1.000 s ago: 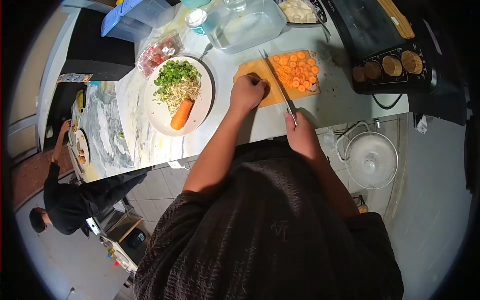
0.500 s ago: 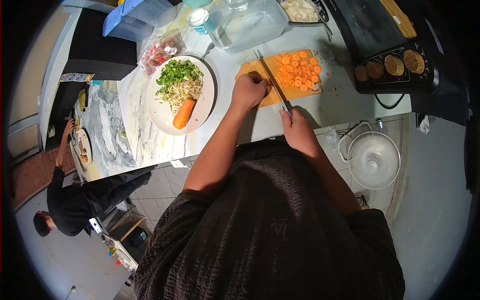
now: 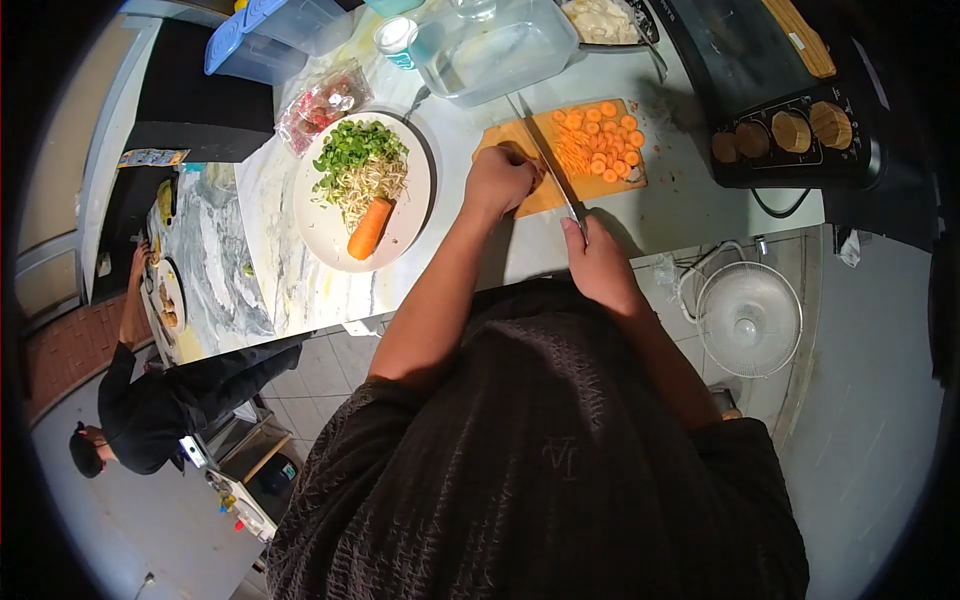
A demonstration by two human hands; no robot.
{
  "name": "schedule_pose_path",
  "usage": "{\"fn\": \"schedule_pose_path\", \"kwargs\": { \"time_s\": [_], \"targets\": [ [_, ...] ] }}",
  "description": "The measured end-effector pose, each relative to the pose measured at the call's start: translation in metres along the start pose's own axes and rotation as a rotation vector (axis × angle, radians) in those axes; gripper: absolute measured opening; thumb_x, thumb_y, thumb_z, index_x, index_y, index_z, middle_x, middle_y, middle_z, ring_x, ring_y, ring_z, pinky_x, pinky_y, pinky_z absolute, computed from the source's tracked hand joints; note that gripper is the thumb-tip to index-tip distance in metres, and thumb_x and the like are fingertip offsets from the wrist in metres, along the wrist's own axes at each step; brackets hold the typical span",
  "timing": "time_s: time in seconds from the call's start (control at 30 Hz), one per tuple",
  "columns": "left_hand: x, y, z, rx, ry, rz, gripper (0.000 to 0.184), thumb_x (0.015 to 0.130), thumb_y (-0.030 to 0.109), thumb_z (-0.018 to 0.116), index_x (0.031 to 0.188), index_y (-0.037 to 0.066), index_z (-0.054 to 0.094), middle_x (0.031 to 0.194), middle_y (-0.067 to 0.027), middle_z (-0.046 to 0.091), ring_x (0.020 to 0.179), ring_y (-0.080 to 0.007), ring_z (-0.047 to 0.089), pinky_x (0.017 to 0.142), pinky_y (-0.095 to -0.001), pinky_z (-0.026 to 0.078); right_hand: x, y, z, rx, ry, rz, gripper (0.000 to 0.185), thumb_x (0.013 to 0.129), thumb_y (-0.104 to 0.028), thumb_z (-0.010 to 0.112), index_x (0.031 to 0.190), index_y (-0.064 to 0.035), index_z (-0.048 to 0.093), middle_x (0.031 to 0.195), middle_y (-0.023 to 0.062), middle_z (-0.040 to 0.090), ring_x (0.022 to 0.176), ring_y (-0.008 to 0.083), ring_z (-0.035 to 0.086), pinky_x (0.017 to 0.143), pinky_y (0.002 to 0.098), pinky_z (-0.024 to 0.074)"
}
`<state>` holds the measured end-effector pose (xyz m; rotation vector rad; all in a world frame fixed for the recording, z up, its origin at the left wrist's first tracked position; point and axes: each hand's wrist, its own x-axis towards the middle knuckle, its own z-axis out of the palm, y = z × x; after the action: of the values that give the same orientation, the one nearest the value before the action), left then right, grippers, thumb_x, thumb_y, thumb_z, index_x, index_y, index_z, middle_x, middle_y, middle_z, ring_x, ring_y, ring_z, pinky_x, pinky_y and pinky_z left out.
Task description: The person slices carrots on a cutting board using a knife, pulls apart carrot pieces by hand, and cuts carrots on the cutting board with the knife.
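Note:
An orange-brown cutting board (image 3: pixel 527 212) lies on the counter in front of me. My right hand (image 3: pixel 598 262) is wrapped round the handle of a knife (image 3: pixel 553 165), whose long blade slants up across the board. To the left of the blade, my left hand (image 3: pixel 500 183) is closed with fingers curled down on a carrot piece, mostly hidden beneath them. Sliced carrots (image 3: pixel 603 142), some in thin strips and some in rounds, are spread on the board's right part.
A white plate (image 3: pixel 318 225) holds bean sprouts, green leaves and a carrot (image 3: pixel 370 229). Behind stand a clear plastic container (image 3: pixel 495 70), a white cup (image 3: pixel 397 40) and a bagged red item (image 3: pixel 325 100). A black stove with wooden knobs (image 3: pixel 790 131) is right; another person (image 3: pixel 150 410) stands far left.
Both hands and the knife stay almost where they were, with only a tiny shift. The view has moved very slightly.

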<state>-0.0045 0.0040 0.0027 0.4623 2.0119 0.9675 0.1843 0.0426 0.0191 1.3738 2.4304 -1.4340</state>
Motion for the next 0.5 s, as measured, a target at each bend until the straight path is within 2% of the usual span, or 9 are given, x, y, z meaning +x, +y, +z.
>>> {"fn": "schedule_pose_path", "kwargs": {
  "time_s": [0.2, 0.3, 0.37, 0.5],
  "targets": [
    [0.0008, -0.0031, 0.0022, -0.013, 0.008, 0.013, 0.025, 0.088, 0.015, 0.068, 0.075, -0.006, 0.068, 0.064, -0.0075, 0.063, 0.055, -0.0134, 0.057, 0.053, -0.0279, 0.045, -0.0029, -0.0059, -0.003, -0.016, -0.03, 0.018, 0.043, 0.101, -0.037, 0.046, 0.098, 0.0045, 0.055, 0.091, 0.0309, 0.062, 0.093, 0.0514, 0.057, 0.078, 0.0513, 0.0468],
    [-0.0019, 0.0017, -0.0003, 0.077, 0.023, 0.02, 0.025, 0.088, 0.016, 0.068, 0.075, -0.006, 0.068, 0.063, -0.0076, 0.063, 0.053, -0.0138, 0.056, 0.051, -0.0285, 0.045, -0.0012, -0.0043, -0.0017, -0.044, -0.008, 0.01, 0.043, 0.101, -0.037, 0.046, 0.097, 0.0043, 0.055, 0.09, 0.0309, 0.062, 0.093, 0.0518, 0.057, 0.078, 0.0525, 0.0466],
    [-0.0007, -0.0031, 0.0002, 0.091, 0.031, 0.041, 0.028, 0.084, 0.025, 0.066, 0.075, 0.0, 0.072, 0.063, -0.0134, 0.067, 0.057, -0.0247, 0.064, 0.059, -0.0361, 0.049, -0.0021, -0.0063, -0.0025, -0.045, -0.04, 0.025, 0.043, 0.102, -0.038, 0.045, 0.097, 0.0043, 0.054, 0.091, 0.0311, 0.062, 0.093, 0.052, 0.057, 0.078, 0.0533, 0.0465],
    [-0.0041, -0.0009, 0.001, 0.078, 0.023, -0.021, 0.028, 0.084, 0.026, 0.066, 0.076, 0.0, 0.072, 0.064, -0.0136, 0.067, 0.06, -0.0253, 0.066, 0.061, -0.0366, 0.05, -0.0049, -0.0082, -0.0036, -0.061, -0.058, 0.05, 0.043, 0.102, -0.038, 0.044, 0.097, 0.0042, 0.054, 0.091, 0.0311, 0.062, 0.093, 0.0521, 0.057, 0.078, 0.0534, 0.0465]
  ]
}}
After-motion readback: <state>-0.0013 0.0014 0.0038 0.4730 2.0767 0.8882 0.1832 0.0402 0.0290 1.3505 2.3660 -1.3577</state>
